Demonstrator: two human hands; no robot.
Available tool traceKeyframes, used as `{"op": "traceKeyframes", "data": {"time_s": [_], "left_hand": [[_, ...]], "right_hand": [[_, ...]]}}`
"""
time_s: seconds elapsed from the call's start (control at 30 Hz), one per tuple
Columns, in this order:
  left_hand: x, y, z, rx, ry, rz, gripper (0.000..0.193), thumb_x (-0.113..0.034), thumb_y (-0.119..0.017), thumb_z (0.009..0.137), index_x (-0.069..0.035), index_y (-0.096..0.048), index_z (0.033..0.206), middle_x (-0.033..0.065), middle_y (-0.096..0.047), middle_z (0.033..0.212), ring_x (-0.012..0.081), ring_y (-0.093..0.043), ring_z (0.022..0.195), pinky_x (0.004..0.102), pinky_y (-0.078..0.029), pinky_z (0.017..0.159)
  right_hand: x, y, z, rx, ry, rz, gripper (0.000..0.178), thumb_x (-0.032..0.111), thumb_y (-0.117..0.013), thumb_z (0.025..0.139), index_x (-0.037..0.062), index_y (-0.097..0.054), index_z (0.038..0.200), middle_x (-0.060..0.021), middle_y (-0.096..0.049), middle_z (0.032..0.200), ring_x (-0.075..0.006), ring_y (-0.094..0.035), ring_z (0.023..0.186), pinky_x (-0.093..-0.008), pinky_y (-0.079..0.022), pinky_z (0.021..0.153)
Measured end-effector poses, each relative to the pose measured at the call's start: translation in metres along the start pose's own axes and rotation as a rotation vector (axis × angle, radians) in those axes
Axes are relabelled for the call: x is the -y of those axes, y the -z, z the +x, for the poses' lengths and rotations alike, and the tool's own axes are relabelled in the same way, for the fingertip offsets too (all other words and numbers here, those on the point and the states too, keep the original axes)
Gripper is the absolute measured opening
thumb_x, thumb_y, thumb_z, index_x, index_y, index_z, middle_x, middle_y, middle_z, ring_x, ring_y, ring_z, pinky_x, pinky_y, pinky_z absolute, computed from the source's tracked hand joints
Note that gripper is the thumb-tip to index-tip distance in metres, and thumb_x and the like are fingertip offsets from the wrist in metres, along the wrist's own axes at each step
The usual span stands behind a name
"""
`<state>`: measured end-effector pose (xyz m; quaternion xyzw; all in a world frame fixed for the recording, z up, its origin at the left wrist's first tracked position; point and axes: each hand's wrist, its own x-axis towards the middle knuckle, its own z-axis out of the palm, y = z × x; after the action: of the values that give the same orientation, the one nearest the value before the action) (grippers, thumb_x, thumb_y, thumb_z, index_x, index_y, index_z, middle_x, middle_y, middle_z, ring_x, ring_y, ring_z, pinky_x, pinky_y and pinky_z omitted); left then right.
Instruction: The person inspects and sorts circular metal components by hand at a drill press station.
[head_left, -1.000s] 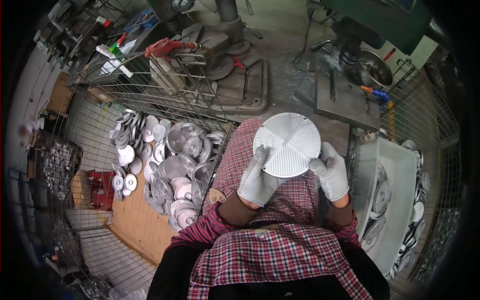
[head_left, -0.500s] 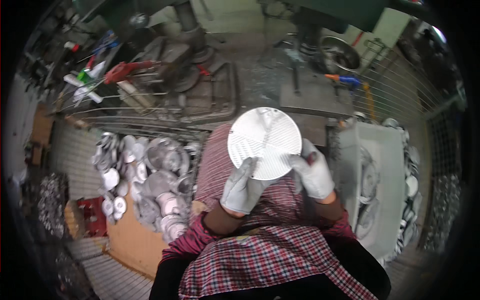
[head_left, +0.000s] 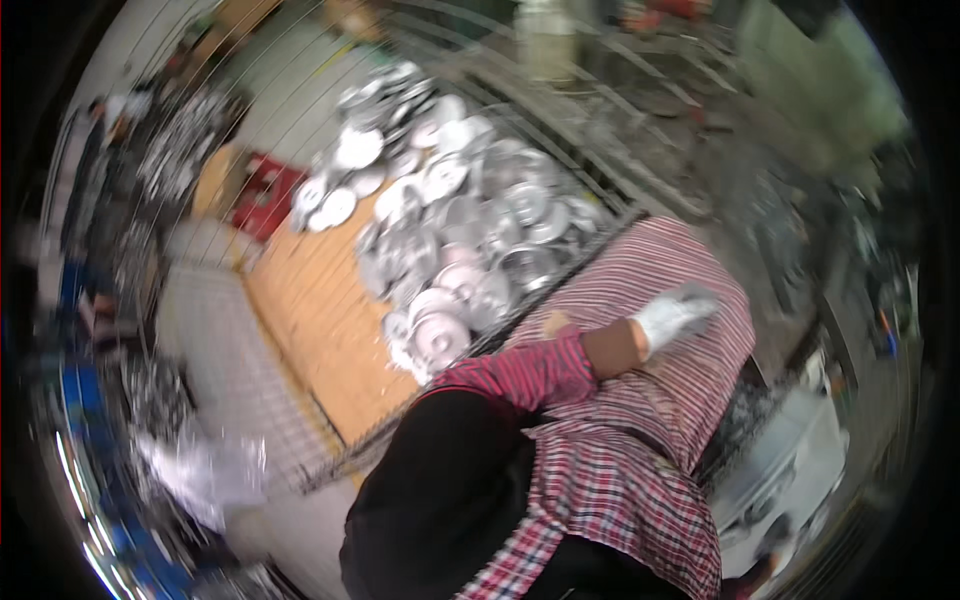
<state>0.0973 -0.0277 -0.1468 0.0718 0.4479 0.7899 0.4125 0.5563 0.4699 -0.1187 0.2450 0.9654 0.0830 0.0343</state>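
My left hand (head_left: 677, 318), in a pale glove, is above the striped cloth (head_left: 690, 250) over my lap. Its fingers stretch out, slightly smeared by motion, and no disc shows in it. At the lower right, my right hand (head_left: 778, 537) is at the pale plastic tub (head_left: 800, 440); its fingers are too dark and blurred to make out, as is anything in them. Round metal discs lie inside the tub. To the left, a heap of silvery metal discs (head_left: 450, 215) rests on a brown board (head_left: 320, 320).
A wire mesh cage (head_left: 215, 330) surrounds the board, its dark metal edge (head_left: 570, 285) running beside my lap. A red crate (head_left: 268, 195) stands beyond it. Clear plastic sheeting (head_left: 205, 470) lies at the lower left. Dark machinery (head_left: 690, 110) fills the far right.
The view has swung left. Both hands held a perforated round disc before; now they are apart, the left over my lap, the right at the tub. That disc is no longer seen in them.
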Motion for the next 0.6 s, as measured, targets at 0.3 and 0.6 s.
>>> {"op": "traceKeyframes", "data": {"time_s": [0.3, 0.6], "left_hand": [[0.051, 0.203, -0.173, -1.204, -0.127, 0.983, 0.044, -0.04, -0.06, 0.082, -0.004, -0.058, 0.108, 0.0174, -0.057, 0.111, 0.0355, -0.055, 0.102, 0.0399, -0.044, 0.087], [0.027, 0.335, -0.176, -1.814, 0.238, 0.967, 0.049, -0.029, -0.063, 0.073, -0.005, -0.053, 0.114, 0.0219, -0.058, 0.107, 0.0372, -0.057, 0.1, 0.0455, -0.046, 0.084]], "right_hand": [[0.061, 0.004, 0.096, 0.057, -0.314, 0.439, 0.032, 0.02, -0.068, 0.075, -0.0012, -0.063, 0.099, -0.0075, -0.067, 0.089, -0.018, -0.06, 0.079, -0.0284, -0.047, 0.076], [0.295, 0.109, 0.203, 0.267, 0.186, 0.273, 0.024, 0.012, -0.073, 0.069, 0.0011, -0.053, 0.075, -0.0063, -0.048, 0.061, -0.0173, -0.046, 0.055, -0.0321, -0.04, 0.054]]}}
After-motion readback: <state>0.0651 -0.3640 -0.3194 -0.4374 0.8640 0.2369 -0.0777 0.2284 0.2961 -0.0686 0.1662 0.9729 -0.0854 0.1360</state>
